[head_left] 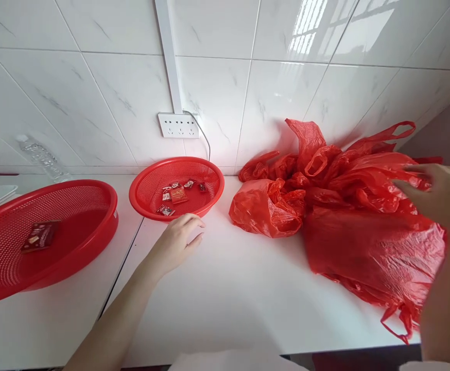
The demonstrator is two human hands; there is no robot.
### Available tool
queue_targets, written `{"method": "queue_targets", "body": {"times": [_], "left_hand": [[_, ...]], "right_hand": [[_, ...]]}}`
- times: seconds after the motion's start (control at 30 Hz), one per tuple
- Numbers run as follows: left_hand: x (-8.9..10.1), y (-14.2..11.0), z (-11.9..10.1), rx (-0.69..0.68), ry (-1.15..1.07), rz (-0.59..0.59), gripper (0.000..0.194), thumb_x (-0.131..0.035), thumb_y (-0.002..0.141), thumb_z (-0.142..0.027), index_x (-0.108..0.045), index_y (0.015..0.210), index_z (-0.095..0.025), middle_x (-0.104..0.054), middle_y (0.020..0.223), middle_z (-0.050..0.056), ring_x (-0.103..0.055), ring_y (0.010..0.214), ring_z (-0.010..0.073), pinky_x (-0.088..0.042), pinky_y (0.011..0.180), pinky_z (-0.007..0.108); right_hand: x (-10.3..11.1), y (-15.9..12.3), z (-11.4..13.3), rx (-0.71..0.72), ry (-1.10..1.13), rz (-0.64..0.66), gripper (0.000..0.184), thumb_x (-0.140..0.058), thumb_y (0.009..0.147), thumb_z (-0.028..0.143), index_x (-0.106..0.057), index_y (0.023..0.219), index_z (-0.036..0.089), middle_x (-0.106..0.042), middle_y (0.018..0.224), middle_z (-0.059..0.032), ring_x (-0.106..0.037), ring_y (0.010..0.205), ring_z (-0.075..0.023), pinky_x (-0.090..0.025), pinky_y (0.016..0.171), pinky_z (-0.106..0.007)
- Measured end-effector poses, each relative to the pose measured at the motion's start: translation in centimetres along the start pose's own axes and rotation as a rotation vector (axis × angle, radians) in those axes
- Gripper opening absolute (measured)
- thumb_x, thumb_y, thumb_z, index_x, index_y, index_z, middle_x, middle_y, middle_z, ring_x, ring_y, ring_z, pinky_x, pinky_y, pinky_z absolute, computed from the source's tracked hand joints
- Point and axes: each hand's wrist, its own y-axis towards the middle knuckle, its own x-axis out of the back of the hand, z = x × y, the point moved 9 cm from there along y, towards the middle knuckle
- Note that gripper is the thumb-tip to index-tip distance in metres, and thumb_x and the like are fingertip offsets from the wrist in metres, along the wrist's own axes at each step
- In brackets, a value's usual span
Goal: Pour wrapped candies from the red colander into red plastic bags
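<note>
My left hand is over the white table, just in front of the smaller red mesh basket. Its thumb and fingers are apart, with nothing between them. Inside that basket lie several small wrapped packets, red, brown and white. On the right, my right hand is slightly blurred above a heap of red plastic bags. Thumb and fingers are spread there, and I cannot tell if they touch the plastic. A large full-looking bag lies under that hand, and a smaller bundled bag sits at the heap's left.
A larger red mesh basket at left holds a dark red packet. Behind it leans a clear plastic bottle. A power strip with a grey cable is on the tiled wall. A seam crosses the white table.
</note>
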Motion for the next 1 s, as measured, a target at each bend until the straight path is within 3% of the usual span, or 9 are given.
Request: {"method": "queue_targets", "body": {"times": [0.1,0.17,0.33,0.53,0.63,0.7,0.77,0.87,1.0], "left_hand": [[-0.5,1.2,-2.0,-0.073,-0.042,0.027,0.018,-0.046,0.094,-0.030,-0.058,0.106,-0.025,-0.059,0.114,0.003,-0.057,0.103,0.0206,-0.046,0.088,0.035],[-0.9,1.7,-3.4,-0.126,-0.074,0.052,0.017,-0.047,0.094,-0.029,-0.059,0.105,-0.025,-0.060,0.112,0.003,-0.058,0.102,0.0203,-0.046,0.087,0.035],[-1.6,1.8,-5.5,-0.216,-0.117,0.142,0.018,-0.048,0.094,-0.031,-0.060,0.107,-0.026,-0.062,0.111,0.002,-0.061,0.097,0.0197,-0.048,0.083,0.034],[-0.6,1.7,-4.2,-0.155,-0.102,0.153,0.019,-0.048,0.094,-0.033,-0.062,0.105,-0.027,-0.065,0.104,0.001,-0.062,0.090,0.0190,-0.048,0.075,0.032],[-0.2,1.8,-3.5,-0.129,-0.090,0.147,0.019,-0.046,0.094,-0.034,-0.062,0.103,-0.026,-0.065,0.101,0.000,-0.062,0.088,0.0188,-0.047,0.074,0.032],[-0.2,1.9,-3.3,-0.116,-0.092,0.160,0.021,-0.046,0.094,-0.035,-0.062,0.104,-0.027,-0.066,0.100,0.000,-0.062,0.088,0.0193,-0.048,0.074,0.032],[-0.3,1.9,-3.1,-0.106,-0.097,0.168,0.023,-0.044,0.095,-0.037,-0.062,0.105,-0.026,-0.066,0.100,0.001,-0.062,0.089,0.0201,-0.048,0.075,0.032],[-0.2,2.0,-2.8,-0.095,-0.108,0.162,0.026,-0.043,0.095,-0.038,-0.063,0.105,-0.026,-0.066,0.100,0.002,-0.063,0.090,0.0210,-0.049,0.077,0.033],[-0.2,2.3,-2.0,-0.075,-0.117,0.155,0.024,-0.045,0.093,-0.037,-0.064,0.104,-0.027,-0.067,0.100,0.001,-0.064,0.089,0.0201,-0.049,0.078,0.032]], "right_hand": [[-6.1,-3.0,10.7,0.177,0.061,0.387,0.021,-0.066,0.080,0.043,-0.070,0.094,0.028,-0.070,0.098,-0.0096,-0.061,0.084,-0.0241,-0.040,0.077,-0.041],[-10.5,-5.6,15.7,0.205,0.061,0.574,0.025,-0.056,0.087,0.042,-0.069,0.096,0.023,-0.071,0.097,-0.0097,-0.062,0.085,-0.0225,-0.041,0.079,-0.037],[-17.8,-8.1,18.6,0.041,-0.074,0.683,0.027,-0.062,0.079,0.034,-0.067,0.097,0.014,-0.068,0.100,-0.0187,-0.064,0.094,-0.0322,-0.045,0.076,-0.039],[-14.8,-6.0,17.1,-0.122,-0.036,0.357,0.032,-0.041,0.091,0.039,-0.060,0.109,0.019,-0.067,0.106,-0.0170,-0.060,0.104,-0.0330,-0.046,0.082,-0.043],[-16.7,-7.6,17.2,-0.064,-0.046,0.591,0.035,-0.059,0.078,0.043,-0.062,0.104,0.020,-0.067,0.103,-0.0151,-0.062,0.097,-0.0330,-0.047,0.079,-0.043],[-18.6,-9.3,17.2,-0.021,-0.061,0.781,0.031,-0.067,0.070,0.032,-0.064,0.096,0.017,-0.068,0.095,-0.0153,-0.065,0.086,-0.0305,-0.047,0.074,-0.039],[-19.3,-10.0,17.2,-0.001,-0.065,0.843,0.021,-0.064,0.070,0.024,-0.065,0.089,0.017,-0.069,0.090,-0.0148,-0.065,0.081,-0.0283,-0.047,0.071,-0.036],[-16.7,-8.0,17.3,-0.015,0.024,0.573,0.020,-0.052,0.084,0.029,-0.061,0.098,0.018,-0.068,0.090,-0.0136,-0.064,0.085,-0.0278,-0.046,0.075,-0.036],[-9.4,-6.6,17.4,-0.089,0.353,0.056,0.029,-0.046,0.092,0.042,-0.052,0.110,0.021,-0.066,0.088,-0.0093,-0.064,0.086,-0.0270,-0.048,0.079,-0.041]]}}
